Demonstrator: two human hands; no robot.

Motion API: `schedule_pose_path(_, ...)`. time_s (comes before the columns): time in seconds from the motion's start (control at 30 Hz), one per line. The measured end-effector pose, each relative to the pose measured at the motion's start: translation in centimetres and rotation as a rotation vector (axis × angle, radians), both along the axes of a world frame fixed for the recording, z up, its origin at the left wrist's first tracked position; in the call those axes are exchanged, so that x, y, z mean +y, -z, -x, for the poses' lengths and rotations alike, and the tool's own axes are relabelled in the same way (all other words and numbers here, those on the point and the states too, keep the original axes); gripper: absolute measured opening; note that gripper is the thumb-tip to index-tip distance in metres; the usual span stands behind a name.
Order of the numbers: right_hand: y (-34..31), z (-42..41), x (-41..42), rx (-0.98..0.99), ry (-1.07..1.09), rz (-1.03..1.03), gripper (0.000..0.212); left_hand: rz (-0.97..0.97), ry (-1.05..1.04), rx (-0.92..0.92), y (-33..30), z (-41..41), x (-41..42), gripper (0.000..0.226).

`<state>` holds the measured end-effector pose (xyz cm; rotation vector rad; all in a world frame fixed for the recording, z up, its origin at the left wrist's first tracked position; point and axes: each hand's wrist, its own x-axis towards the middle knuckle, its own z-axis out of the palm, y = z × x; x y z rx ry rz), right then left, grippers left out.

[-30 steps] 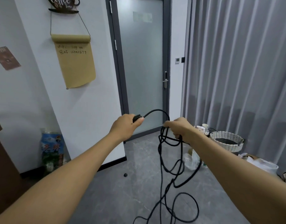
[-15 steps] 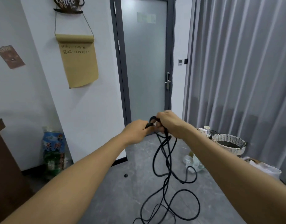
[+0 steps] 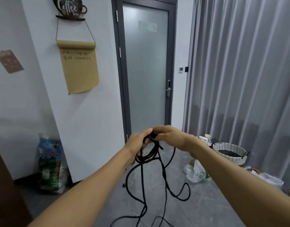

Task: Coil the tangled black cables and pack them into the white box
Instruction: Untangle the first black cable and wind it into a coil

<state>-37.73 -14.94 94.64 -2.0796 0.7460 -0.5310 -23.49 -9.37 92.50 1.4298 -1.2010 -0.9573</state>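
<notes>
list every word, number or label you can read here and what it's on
"Coffee" with a smaller "Time" under it: cup-shaped wall sign.
"12345677", as best it reads: second handwritten line on the brown paper roll; the line above it is illegible.
"COFFEE": top of the small brown poster.
Large characters on the printed bag: too blurred to read.
Paper on the glass door: unreadable.

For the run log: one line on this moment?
stage: coiling | left hand: holds cable loops | right hand: grips cable | rest: hangs loose | box: unseen
</notes>
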Motion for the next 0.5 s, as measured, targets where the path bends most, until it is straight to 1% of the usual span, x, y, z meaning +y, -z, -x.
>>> schedule_pose_path(0.07, 0.3, -0.3, -0.1, 0.03, 0.022, 0.053, 0.017, 0.003, -0.009, 0.018, -0.2, -0.3, 0.0, 0.05)
schedule_pose_path(0.13, 0.3, -0.6, 0.1, 0.097, 0.033, 0.129, 0.007, -0.003, -0.015, 0.044, -0.2, -0.7, 0.0, 0.044)
schedule_pose_path(0.23, 0.2, -1.4, 0.3, 0.207, 0.04, 0.215, 0.016, -0.02, -0.031, 0.066, -0.4, -1.3, 0.1, 0.035)
schedule_pose_path(0.3, 0.1, -1.8, 0.5, 0.246, 0.07, 0.253, 0.02, -0.022, -0.047, 0.062, -0.5, -1.8, 0.1, 0.033)
schedule_pose_path(0.37, 0.0, -2.0, 0.5, 0.242, 0.118, 0.285, 0.024, -0.046, -0.068, 0.018, -0.6, -2.2, 0.0, 0.032)
schedule_pose_path(0.43, 0.0, -2.0, 0.5, 0.238, 0.164, 0.308, 0.023, -0.108, -0.067, -0.034, -0.6, -2.6, 0.0, 0.033)
schedule_pose_path(0.5, 0.2, -2.1, 0.5, 0.222, 0.213, 0.311, 0.02, -0.185, -0.054, -0.02, -0.4, -3.0, -0.3, 0.033)
